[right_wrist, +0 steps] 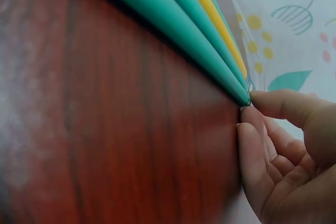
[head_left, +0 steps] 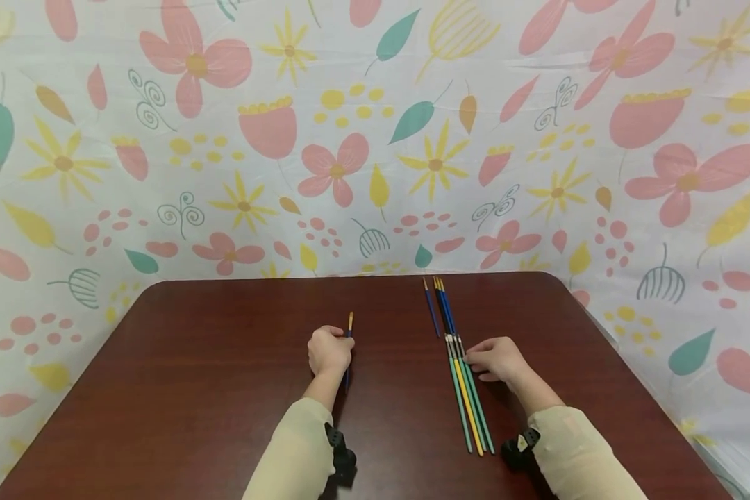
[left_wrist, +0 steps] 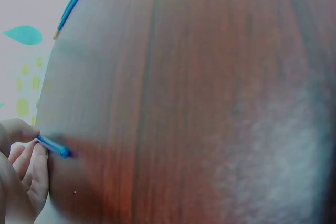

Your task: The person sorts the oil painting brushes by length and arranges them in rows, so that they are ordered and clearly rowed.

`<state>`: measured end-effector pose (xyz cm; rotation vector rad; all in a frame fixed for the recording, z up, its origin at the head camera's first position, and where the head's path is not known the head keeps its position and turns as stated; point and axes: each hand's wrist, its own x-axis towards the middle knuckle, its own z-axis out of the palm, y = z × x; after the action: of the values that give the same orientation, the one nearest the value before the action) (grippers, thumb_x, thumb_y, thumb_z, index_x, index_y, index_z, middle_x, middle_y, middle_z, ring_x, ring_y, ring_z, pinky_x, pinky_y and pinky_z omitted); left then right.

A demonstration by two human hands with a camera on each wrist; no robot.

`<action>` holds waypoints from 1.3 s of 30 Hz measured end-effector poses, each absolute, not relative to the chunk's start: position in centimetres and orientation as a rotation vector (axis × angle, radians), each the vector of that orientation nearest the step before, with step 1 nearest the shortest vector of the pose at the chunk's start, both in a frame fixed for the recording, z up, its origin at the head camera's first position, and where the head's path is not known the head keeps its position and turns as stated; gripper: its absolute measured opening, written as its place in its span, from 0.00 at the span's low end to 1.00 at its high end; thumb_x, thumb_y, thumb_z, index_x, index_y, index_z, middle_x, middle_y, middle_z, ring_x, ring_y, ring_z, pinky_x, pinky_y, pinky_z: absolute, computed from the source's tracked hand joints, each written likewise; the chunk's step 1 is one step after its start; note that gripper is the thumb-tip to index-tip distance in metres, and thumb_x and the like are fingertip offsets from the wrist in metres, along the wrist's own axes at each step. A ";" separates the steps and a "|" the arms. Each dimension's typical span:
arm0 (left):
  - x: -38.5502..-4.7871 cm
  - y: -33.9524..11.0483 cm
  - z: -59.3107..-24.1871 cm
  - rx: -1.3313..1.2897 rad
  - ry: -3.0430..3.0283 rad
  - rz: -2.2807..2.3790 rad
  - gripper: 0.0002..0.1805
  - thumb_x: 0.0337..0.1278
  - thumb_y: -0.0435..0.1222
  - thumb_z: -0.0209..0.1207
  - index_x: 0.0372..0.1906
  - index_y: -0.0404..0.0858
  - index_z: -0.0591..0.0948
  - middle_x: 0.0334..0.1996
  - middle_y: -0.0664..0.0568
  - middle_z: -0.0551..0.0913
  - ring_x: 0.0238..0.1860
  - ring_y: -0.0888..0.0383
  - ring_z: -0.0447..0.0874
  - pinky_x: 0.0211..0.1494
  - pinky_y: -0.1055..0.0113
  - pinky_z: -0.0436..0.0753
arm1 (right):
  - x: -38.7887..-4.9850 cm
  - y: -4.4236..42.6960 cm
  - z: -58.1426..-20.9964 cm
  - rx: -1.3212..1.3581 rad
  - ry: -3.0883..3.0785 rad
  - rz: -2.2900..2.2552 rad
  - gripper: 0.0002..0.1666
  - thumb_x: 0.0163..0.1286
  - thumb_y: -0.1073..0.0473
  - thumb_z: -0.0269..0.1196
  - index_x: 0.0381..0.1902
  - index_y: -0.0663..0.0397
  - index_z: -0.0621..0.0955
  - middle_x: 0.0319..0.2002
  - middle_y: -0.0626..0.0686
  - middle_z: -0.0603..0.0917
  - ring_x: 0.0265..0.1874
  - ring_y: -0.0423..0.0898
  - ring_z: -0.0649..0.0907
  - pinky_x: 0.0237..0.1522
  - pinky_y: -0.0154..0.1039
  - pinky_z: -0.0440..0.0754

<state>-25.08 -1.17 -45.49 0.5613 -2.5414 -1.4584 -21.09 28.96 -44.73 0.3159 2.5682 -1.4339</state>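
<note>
My left hand (head_left: 330, 351) pinches a blue paintbrush (head_left: 347, 378) near the middle of the table, its tan bristles pointing away from me. In the left wrist view, the end of its blue handle (left_wrist: 55, 147) sticks out past the thumb. To the right, my right hand (head_left: 498, 357) pinches the outermost green paintbrush (head_left: 489, 442) near its metal collar, thumb and finger meeting there in the right wrist view. This brush lies at the right of a row with other green brushes and a yellow paintbrush (head_left: 469, 410), pale bristles pointing away.
Beyond the row lies a bundle of blue paintbrushes (head_left: 446, 309), touching or nearly touching it. One separate blue paintbrush (head_left: 432, 307) lies left of that bundle. The dark wooden table (head_left: 181, 389) ends at a flower-patterned cloth (head_left: 350, 236) behind it.
</note>
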 end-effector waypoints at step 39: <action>-34.5 8.6 -44.8 0.454 -2.322 -2.225 0.08 0.43 0.25 0.68 0.31 0.33 0.82 0.22 0.44 0.85 0.15 0.59 0.80 0.21 0.64 0.83 | -20.7 28.9 -45.5 0.319 2.572 -1.522 0.18 0.62 0.57 0.65 0.44 0.66 0.83 0.38 0.55 0.86 0.34 0.44 0.84 0.36 0.41 0.85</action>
<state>-34.46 8.58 -44.81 0.4539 -2.3225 -2.2250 -20.70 28.94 -45.46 0.3189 2.5716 -1.5219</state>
